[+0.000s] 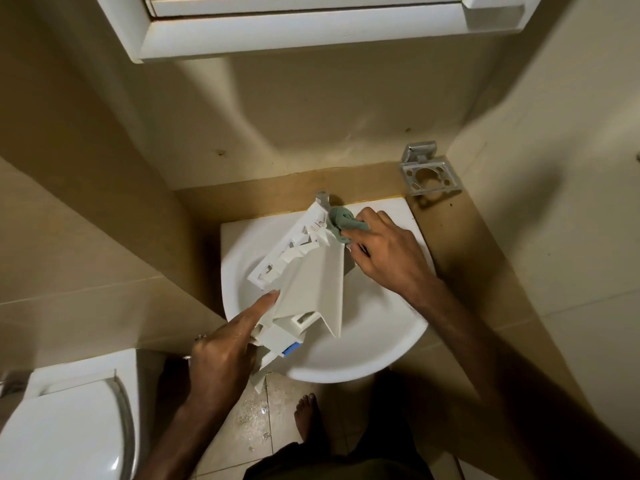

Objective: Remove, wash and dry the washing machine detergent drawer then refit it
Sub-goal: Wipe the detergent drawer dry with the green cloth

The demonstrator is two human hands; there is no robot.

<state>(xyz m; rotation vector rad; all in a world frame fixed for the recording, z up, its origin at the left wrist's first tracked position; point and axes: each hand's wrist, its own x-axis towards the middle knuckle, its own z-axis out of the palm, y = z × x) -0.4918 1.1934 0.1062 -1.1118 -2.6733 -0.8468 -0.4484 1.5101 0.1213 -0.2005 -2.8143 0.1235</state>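
Note:
The white plastic detergent drawer [308, 285] is held tilted over the white sink [374, 344], its far end up near the tap. A blue tab shows at its near end. My left hand [221, 355] grips the drawer's near end, forefinger stretched along its side. My right hand [384, 251] holds a small grey-green cloth [341, 221] pressed against the drawer's far upper corner.
A white toilet [65, 427] stands at the lower left. A metal toothbrush holder [429, 174] is fixed to the wall at the sink's right. A white cabinet [311, 26] hangs overhead. My bare foot [306, 415] is on the wet tiled floor below the sink.

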